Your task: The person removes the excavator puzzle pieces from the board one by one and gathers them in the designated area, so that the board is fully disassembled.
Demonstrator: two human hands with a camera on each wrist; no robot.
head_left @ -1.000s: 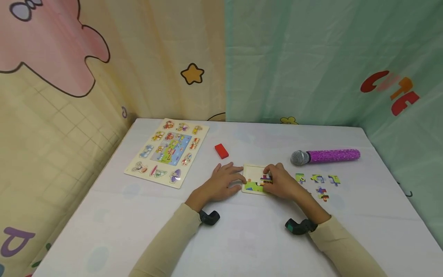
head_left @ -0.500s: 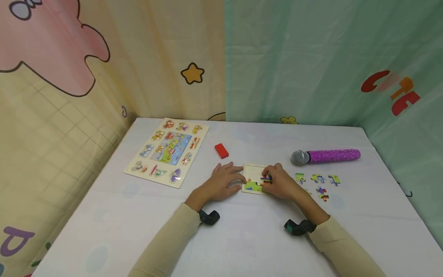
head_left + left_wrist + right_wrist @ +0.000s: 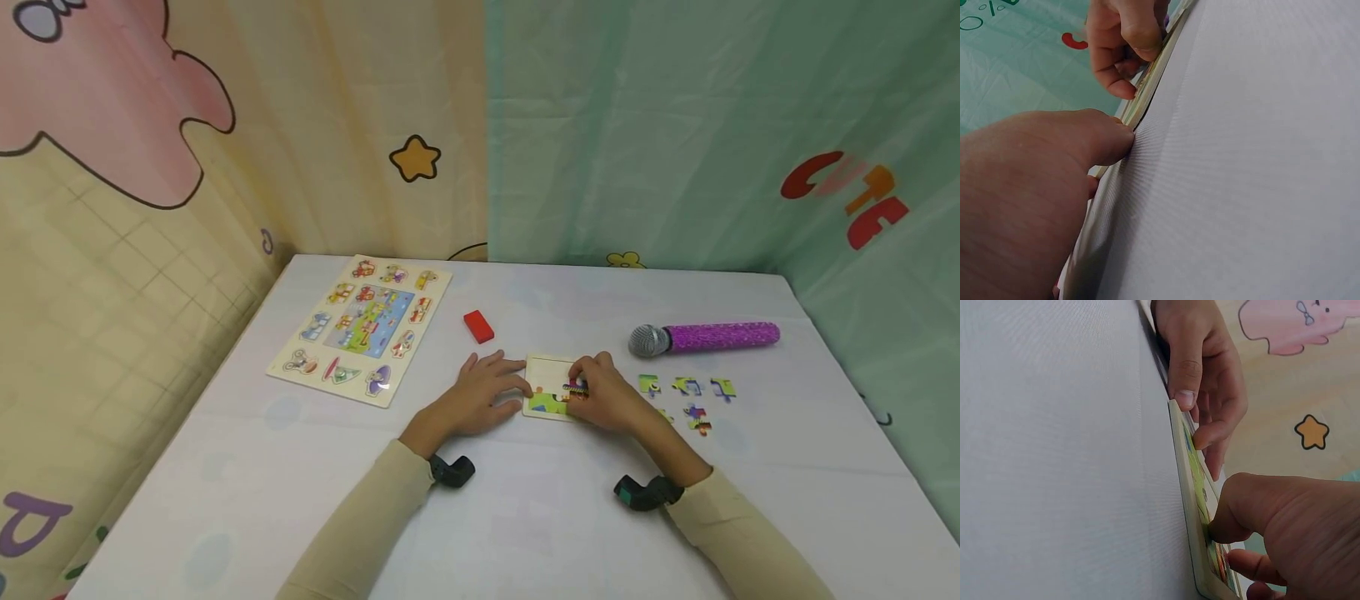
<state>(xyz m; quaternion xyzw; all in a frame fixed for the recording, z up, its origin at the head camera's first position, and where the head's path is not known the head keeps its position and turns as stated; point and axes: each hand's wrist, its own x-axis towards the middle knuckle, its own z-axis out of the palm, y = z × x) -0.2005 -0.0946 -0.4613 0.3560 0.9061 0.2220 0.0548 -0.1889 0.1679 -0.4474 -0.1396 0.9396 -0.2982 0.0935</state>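
A small cream puzzle board (image 3: 549, 369) lies flat at the middle of the table, its lower left filled with green jigsaw pieces (image 3: 546, 403). With fingers spread, my left hand (image 3: 480, 396) rests on the table and touches the board's left edge. Over the board's right side, my right hand (image 3: 609, 396) curls thumb and fingertips round a dark, multicoloured puzzle piece (image 3: 576, 388) set low against the board; the hand hides much of it. In the right wrist view the thumb (image 3: 1225, 525) presses down at the board (image 3: 1192, 506).
Several loose puzzle pieces (image 3: 686, 386) lie right of the board, one partly behind my right hand. A purple glitter microphone (image 3: 705, 338) lies beyond them. At the back are a red block (image 3: 478, 326) and, farther left, a large picture puzzle board (image 3: 315, 372). Curtains stand behind the table.
Both hands stay almost where they were. The right hand has shifted very slightly left over the board, still holding the puzzle piece; the whole view has also drifted a little.
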